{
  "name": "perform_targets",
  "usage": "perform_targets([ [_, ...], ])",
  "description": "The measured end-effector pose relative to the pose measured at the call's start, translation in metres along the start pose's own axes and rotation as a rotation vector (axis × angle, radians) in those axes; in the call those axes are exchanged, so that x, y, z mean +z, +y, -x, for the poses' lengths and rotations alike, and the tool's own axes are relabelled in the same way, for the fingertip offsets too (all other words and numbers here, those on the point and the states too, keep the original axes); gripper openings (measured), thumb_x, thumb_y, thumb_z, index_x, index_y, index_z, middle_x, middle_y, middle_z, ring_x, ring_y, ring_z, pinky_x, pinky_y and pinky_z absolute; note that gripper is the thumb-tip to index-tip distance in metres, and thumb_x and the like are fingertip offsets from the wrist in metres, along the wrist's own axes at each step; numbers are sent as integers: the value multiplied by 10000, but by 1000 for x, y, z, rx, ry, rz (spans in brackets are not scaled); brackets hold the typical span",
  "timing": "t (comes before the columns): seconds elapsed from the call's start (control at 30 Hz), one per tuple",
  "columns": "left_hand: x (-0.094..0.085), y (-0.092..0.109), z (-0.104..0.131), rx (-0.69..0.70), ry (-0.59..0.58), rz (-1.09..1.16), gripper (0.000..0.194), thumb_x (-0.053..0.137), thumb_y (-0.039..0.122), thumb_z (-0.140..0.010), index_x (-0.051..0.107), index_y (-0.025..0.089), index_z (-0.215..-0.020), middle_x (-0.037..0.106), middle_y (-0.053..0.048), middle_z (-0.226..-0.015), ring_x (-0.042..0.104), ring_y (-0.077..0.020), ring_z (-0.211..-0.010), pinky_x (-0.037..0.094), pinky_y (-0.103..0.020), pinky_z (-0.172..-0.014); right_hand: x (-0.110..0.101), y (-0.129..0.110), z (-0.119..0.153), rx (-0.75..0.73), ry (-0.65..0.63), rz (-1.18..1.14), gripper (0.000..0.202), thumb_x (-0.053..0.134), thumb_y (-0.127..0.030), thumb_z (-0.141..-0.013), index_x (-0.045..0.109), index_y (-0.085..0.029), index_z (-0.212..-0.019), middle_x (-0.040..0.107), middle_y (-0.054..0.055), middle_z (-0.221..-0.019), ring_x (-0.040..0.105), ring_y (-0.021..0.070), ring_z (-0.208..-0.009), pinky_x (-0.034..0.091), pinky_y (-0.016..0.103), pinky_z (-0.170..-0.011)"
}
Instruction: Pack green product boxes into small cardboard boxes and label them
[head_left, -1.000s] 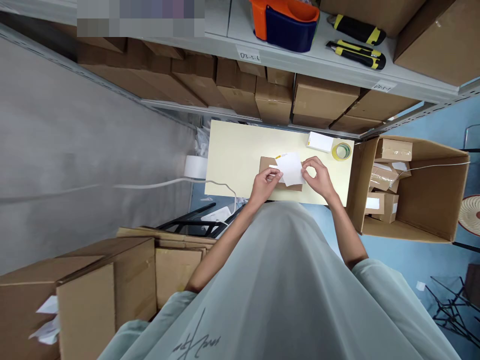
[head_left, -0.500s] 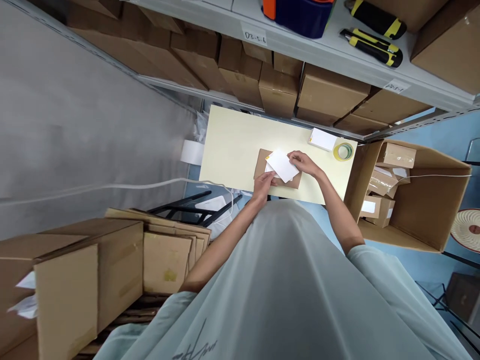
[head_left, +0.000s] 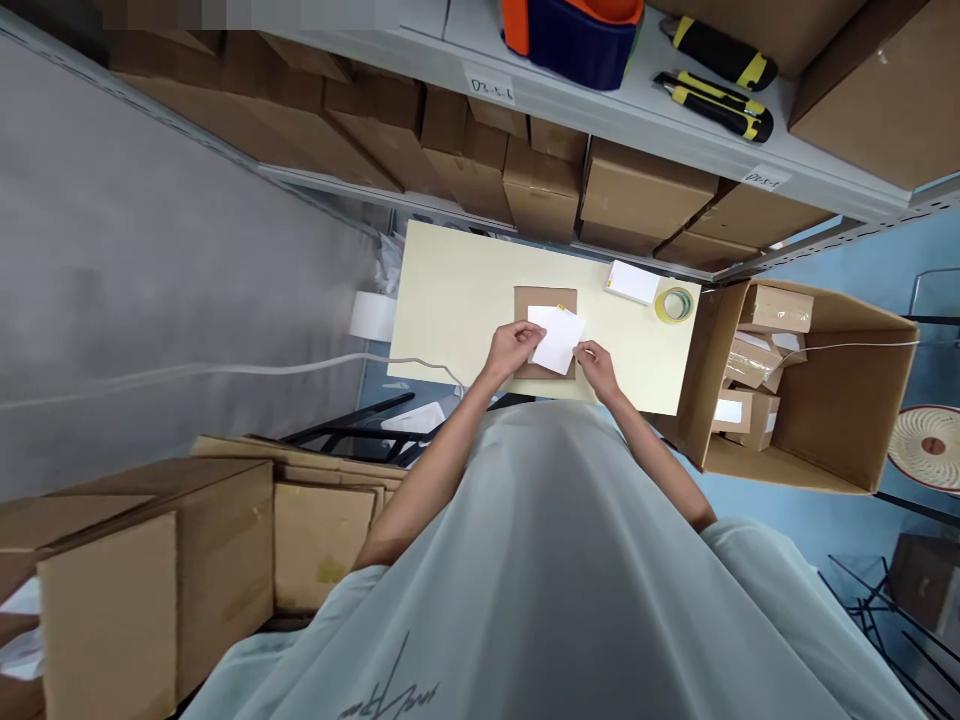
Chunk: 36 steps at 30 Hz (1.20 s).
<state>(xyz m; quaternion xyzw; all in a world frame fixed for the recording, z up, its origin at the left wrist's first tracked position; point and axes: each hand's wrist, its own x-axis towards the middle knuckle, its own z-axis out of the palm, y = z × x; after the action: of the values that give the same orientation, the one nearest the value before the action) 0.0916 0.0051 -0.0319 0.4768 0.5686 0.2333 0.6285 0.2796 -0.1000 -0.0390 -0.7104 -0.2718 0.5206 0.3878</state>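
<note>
Overhead, from the head camera, a white rectangular paper sheet (head_left: 559, 338) lies tilted over a flat brown cardboard parcel (head_left: 545, 303) on the pale yellow worktop (head_left: 457, 300). The left hand (head_left: 512, 347) pinches the sheet's near-left corner, and the right hand (head_left: 592, 362) pinches its near-right corner, so each grip is closed on paper. The sheet's long axis runs diagonally away from the hands, across the parcel, and both hands are equally near it. A small yellow mark shows at the sheet's far edge, but its writing is too small to read. Beyond the parcel, to its right, a shelf tag (head_left: 489, 88) reads roughly "D2-5-6".
</note>
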Motion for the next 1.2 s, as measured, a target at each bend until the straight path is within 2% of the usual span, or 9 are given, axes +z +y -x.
perform_targets([
  [0.1,-5,1,2,11,12,-65,277,851,473,-777,799,202,-801,720,-32,-738,580,-174,-711,488,-302,-679,10,4,2,-37,115,62,235,667,-494,-933,648,-260,-916,736,90,-1154,711,247,-1145,603,421,-1079],
  [0.2,-7,-3,7,-9,67,-118,236,812,433,-809,781,200,-786,709,-22,-733,566,-169,-706,489,-301,-704,13,-1,-8,-75,138,162,176,660,-429,-974,650,-262,-919,720,110,-1198,699,256,-1188,606,426,-1099],
  [0.33,-7,-7,13,-69,118,-168,186,756,381,-850,764,201,-803,732,-19,-774,599,-171,-731,503,-301,-763,13,-12,-24,-125,93,350,138,650,-339,-1000,624,-268,-884,716,101,-1127,692,258,-1093,606,411,-1041],
  [0.47,-8,-9,10,-102,137,-222,180,735,377,-879,750,210,-812,766,-26,-826,653,-190,-799,513,-299,-808,15,-16,-29,-150,38,509,209,614,-280,-1020,593,-278,-811,692,76,-962,664,266,-1074,569,381,-993],
  [0.6,-9,-11,3,-112,117,-310,174,726,367,-893,752,218,-808,745,-18,-791,656,-204,-807,490,-302,-793,18,-14,-29,-135,50,573,223,590,-271,-1026,602,-277,-803,670,69,-910,639,273,-1052,547,378,-967],
  [0.77,-9,-14,-3,-114,111,-414,172,716,343,-925,753,225,-805,750,-26,-799,662,-219,-809,462,-319,-790,22,-9,-34,-112,64,625,232,571,-267,-1024,617,-276,-797,667,74,-903,638,285,-1073,547,394,-1009],
  [1.03,-6,-17,-8,-115,119,-515,162,705,335,-950,782,221,-865,795,-55,-874,707,-243,-860,463,-325,-812,30,-5,-40,-69,101,670,199,592,-270,-1044,701,-228,-883,709,153,-1127,654,333,-1187,553,455,-1069],
  [1.2,-2,-18,-9,-84,124,-603,151,694,324,-973,777,224,-896,840,-88,-975,751,-275,-931,486,-348,-850,36,3,-41,-111,151,714,180,620,-269,-1031,708,-225,-881,712,158,-1108,651,349,-1193,581,457,-1033],
])
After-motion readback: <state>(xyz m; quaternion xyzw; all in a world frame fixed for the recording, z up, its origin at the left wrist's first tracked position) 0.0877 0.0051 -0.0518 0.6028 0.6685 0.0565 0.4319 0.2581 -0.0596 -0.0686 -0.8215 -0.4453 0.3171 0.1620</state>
